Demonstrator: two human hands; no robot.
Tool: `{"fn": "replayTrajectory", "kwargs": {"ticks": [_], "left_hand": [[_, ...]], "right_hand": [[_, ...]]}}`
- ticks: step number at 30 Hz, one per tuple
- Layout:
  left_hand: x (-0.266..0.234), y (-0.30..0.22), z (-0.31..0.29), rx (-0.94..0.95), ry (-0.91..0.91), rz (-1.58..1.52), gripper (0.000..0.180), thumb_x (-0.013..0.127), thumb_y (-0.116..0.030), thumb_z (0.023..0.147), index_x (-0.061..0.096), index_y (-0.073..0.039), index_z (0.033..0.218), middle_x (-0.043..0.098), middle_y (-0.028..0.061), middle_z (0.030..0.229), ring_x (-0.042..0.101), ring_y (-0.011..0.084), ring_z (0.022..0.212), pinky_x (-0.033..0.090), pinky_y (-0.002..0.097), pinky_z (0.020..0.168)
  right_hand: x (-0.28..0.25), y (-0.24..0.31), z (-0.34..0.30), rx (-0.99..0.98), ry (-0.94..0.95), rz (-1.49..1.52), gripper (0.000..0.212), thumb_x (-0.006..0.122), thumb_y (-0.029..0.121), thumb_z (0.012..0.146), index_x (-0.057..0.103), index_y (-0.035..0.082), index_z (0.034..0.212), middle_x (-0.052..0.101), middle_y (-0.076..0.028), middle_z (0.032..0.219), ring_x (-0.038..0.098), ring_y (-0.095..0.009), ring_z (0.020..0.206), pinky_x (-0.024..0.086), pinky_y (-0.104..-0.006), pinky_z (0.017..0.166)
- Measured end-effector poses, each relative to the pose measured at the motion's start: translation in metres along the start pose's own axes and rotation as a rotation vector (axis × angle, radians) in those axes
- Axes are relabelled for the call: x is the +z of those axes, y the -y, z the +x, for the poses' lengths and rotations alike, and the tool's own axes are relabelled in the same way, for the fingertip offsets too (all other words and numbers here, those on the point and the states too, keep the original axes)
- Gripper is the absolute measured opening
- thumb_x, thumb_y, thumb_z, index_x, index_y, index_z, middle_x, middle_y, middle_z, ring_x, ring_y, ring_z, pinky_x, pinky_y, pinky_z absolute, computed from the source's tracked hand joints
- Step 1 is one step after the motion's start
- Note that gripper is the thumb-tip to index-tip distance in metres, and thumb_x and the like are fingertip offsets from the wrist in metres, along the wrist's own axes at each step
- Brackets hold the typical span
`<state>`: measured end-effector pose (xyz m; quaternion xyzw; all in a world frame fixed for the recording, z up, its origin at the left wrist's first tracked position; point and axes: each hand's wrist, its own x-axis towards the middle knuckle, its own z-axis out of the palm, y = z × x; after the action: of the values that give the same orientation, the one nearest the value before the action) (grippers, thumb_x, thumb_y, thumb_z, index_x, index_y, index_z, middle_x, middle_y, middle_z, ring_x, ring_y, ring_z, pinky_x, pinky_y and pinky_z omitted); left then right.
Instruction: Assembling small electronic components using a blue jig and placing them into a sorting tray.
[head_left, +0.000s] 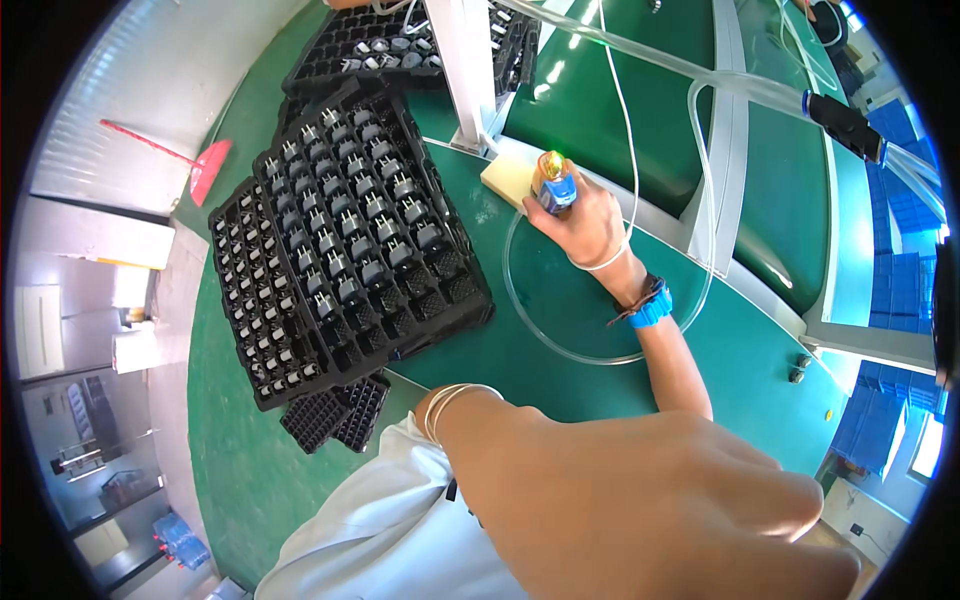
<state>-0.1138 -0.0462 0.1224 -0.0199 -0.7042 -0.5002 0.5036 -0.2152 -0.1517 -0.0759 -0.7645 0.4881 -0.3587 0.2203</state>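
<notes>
My right hand (590, 222), with a blue watch band on its wrist, is wrapped round a small blue-and-white object (556, 190) with a shiny gold-green top. I cannot tell its exact kind. Beside it, a pale yellow block (510, 175) lies on the green tabletop. Very near the camera, my left hand (690, 500) reaches across to the right with bent knuckles; its fingertips, and anything in them, are hidden. Left of my right hand, a black tray (445, 285) carries rows of dark plugs with metal pins (345, 215).
Another black tray (262, 385) lies under the first, holding small pale parts. Farther back stands a part-filled tray (340, 40). Clear tubing (560, 352) curls across the table, below a white post (462, 70). Two small dark parts (798, 370) lie at the right.
</notes>
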Motion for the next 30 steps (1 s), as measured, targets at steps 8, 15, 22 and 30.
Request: {"fn": "replayTrajectory", "kwargs": {"ticks": [8,15,22,30], "left_hand": [[-0.002,-0.019,-0.011,-0.395,-0.082,0.074,0.006,0.059,-0.011,0.079,0.062,-0.006,0.078,0.055,0.0038,0.084,0.049,0.0158,0.055,0.038,0.0233,0.047],[-0.025,0.012,-0.005,-0.117,-0.179,-0.041,0.008,0.048,0.002,0.075,0.053,0.001,0.082,0.051,0.0200,0.087,0.045,0.0191,0.066,0.041,0.0296,0.062],[-0.056,-0.011,-0.014,-0.268,-0.048,0.166,0.034,0.067,0.011,0.070,0.051,-0.001,0.098,0.057,0.0145,0.100,0.056,0.0179,0.079,0.047,0.0308,0.071],[-0.080,-0.019,-0.032,-0.142,-0.121,0.188,0.036,0.074,0.004,0.065,0.062,-0.003,0.097,0.062,0.0113,0.097,0.062,0.0166,0.069,0.051,0.0252,0.061]], "right_hand": [[-0.005,-0.003,0.004,0.009,-0.004,-0.004,0.049,0.069,0.031,0.072,0.054,0.000,0.107,0.061,-0.018,0.067,0.061,-0.036,0.062,0.049,-0.0394,0.057],[-0.002,-0.001,0.004,0.004,-0.021,0.073,0.054,0.070,0.030,0.070,0.047,0.007,0.113,0.063,-0.015,0.077,0.064,-0.034,0.069,0.051,-0.0381,0.059],[0.005,-0.015,0.011,0.037,-0.165,0.118,0.030,0.064,0.019,0.076,0.051,0.006,0.100,0.058,-0.010,0.077,0.060,-0.022,0.067,0.047,-0.0329,0.061],[-0.032,-0.117,0.119,-0.021,-0.571,-0.268,0.021,0.060,0.016,0.080,0.057,-0.001,0.091,0.061,-0.015,0.074,0.060,-0.027,0.064,0.048,-0.0324,0.059]]}}
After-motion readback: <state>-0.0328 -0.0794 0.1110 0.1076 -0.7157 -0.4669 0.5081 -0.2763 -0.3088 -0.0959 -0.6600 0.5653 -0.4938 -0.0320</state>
